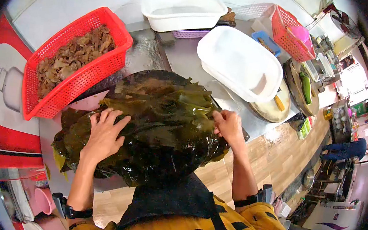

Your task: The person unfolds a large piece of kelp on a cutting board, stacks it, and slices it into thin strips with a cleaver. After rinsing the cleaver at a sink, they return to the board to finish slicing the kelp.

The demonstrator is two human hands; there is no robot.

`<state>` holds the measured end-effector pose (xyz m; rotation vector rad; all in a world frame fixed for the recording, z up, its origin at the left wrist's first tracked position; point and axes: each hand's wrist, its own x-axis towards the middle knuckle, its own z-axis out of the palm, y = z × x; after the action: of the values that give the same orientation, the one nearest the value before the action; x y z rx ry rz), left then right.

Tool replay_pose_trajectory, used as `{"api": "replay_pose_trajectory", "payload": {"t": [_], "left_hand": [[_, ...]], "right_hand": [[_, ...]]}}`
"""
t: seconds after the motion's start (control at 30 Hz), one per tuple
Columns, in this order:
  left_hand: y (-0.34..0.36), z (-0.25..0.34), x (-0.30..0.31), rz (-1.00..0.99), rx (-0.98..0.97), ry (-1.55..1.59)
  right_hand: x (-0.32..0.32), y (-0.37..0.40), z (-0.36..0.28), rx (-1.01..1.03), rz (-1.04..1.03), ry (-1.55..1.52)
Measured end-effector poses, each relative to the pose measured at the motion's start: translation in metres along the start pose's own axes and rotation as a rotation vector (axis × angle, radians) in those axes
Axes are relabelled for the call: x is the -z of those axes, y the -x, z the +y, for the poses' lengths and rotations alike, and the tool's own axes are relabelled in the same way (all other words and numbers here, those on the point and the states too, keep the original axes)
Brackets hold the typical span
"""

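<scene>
A large heap of wet, dark green kelp sheets point(165, 126) spreads over the counter in front of me and overhangs its near edge. My left hand point(106, 132) rests on the left side of the heap with its fingers spread. At the right edge, my right hand point(228, 127) has its fingers closed on a rim of the kelp. The surface directly beneath the heap is mostly hidden. Beyond my left hand stands a red perforated basket point(78, 85) holding brown, crinkled pieces that look like wood ear fungus.
White tubs point(238, 60) stand at the back, one near a round board point(276, 104) with a yellow-handled tool. Farther right, a green vegetable point(305, 87) lies on another round board. A red basket point(291, 32) holds something pink. A person point(347, 148) is in the background.
</scene>
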<state>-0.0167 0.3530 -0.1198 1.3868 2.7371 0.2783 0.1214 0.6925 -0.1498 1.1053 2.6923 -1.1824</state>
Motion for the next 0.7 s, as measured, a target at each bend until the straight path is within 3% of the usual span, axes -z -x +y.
{"api": "replay_pose_trajectory", "payload": {"t": [0.03, 0.1, 0.17, 0.23, 0.27, 0.33, 0.43, 0.5, 0.63, 0.7], "left_hand": [[-0.002, 0.003, 0.005, -0.011, -0.001, 0.007], [-0.015, 0.009, -0.002, 0.032, 0.003, 0.083], [-0.021, 0.016, -0.02, 0.08, 0.015, 0.158], [-0.023, 0.017, -0.045, 0.025, 0.076, -0.028], [-0.018, 0.014, -0.059, 0.137, 0.076, -0.037], [-0.006, 0.012, -0.059, 0.138, 0.152, -0.024], [0.009, 0.009, -0.067, 0.17, 0.214, 0.01], [0.01, 0.01, -0.07, 0.269, 0.199, -0.008], [0.01, 0.008, -0.074, 0.283, 0.239, -0.02], [0.013, 0.007, -0.073, 0.365, 0.336, 0.053]], "right_hand": [[0.005, -0.001, -0.007, 0.004, -0.006, -0.004], [0.005, 0.0, -0.029, 0.283, 0.324, 0.309], [-0.015, -0.01, -0.037, 0.523, 0.185, 0.283], [-0.044, -0.013, -0.043, 0.798, 0.026, 0.283], [-0.057, -0.021, -0.032, 0.814, 0.022, 0.279], [-0.078, -0.034, -0.015, 0.947, 0.242, 0.365], [-0.068, -0.04, -0.009, 0.809, 0.178, 0.305], [-0.071, -0.049, -0.004, 0.851, 0.182, 0.312], [-0.068, -0.069, 0.0, 0.829, 0.111, 0.235], [-0.064, -0.082, 0.002, 0.709, 0.02, 0.052]]}}
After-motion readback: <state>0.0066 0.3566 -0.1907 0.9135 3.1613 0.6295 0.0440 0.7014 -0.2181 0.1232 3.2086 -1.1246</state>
